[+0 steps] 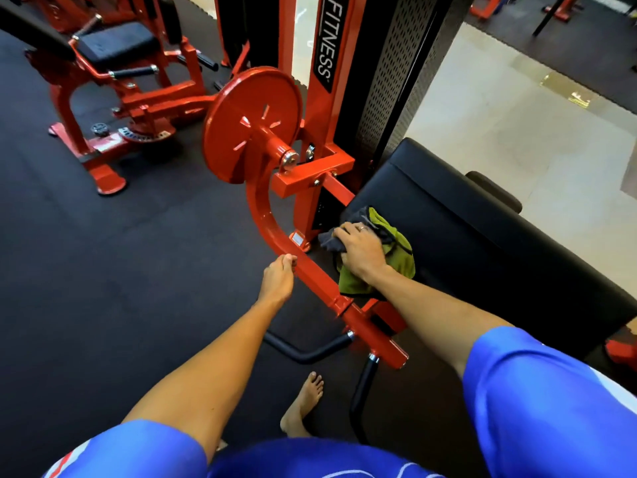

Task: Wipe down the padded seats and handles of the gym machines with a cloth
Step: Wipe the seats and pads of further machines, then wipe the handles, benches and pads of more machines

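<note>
At the centre of the frame the right hand (362, 251) lies on a green and grey cloth (400, 263). Its fingers are curled over the grey part, and it presses the cloth on the left edge of the black padded seat (482, 243) (this pad fills the right side of the frame). The left hand (277, 281), slightly lower and to the left, keeps its fingers straight and close together, tips touching the red lever arm (272, 229). At lower centre a black handle (310, 355) sticks out from this arm, above a bare foot (303, 405).
</note>
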Motion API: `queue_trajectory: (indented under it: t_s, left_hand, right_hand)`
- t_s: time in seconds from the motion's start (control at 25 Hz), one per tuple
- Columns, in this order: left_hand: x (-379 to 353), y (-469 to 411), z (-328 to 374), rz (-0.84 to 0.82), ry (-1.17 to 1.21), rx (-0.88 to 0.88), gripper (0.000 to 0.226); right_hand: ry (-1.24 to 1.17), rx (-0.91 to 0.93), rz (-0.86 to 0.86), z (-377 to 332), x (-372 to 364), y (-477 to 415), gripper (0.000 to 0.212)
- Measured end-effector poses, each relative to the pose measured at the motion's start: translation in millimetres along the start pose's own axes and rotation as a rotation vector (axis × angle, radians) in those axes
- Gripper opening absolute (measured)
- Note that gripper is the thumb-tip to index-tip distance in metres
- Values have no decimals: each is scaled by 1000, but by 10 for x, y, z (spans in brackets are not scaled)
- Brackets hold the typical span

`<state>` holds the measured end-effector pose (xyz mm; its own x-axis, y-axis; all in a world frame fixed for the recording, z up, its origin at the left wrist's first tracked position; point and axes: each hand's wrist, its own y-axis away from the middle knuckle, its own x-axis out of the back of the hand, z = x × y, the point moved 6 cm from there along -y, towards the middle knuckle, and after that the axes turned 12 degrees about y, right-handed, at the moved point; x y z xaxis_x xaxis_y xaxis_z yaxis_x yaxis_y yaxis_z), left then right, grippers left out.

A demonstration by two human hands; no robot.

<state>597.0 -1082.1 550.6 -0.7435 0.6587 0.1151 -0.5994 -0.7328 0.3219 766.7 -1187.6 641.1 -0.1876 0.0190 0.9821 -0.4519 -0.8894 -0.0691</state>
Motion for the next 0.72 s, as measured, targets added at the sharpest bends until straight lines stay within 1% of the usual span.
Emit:
queue_trajectory:
  t_s: [0.08, 0.2, 0.28, 0.36, 0.44, 0.56, 0.72]
  left_hand:
    - [218, 115, 65, -20, -61, -11, 38]
    - [693, 283, 244, -11, -115, -68, 32]
    - [1087, 377, 409, 40, -96, -91, 31]
    - [1470, 463, 534, 70, -67, -84, 39]
    - [1782, 511, 647, 61, 19, -86, 41]
    - [2383, 633, 831, 61, 107, -168, 24]
    - [3205, 763, 1098, 199, 170, -257, 18]
  right_hand:
    - [-42, -99, 1, -128, 234, 35, 45]
    - [-200, -145, 39, -548, 639, -9, 42]
    - [-345, -134, 79, -919, 942, -88, 40]
    - [-490, -116, 108, -1322, 1193, -178, 38]
    - [-603, -117, 105, -1663, 1358, -282, 41]
    - [-734, -76, 68, -2244, 1572, -453, 50]
    - [-889, 43, -4, -2886, 1739, -727, 55]
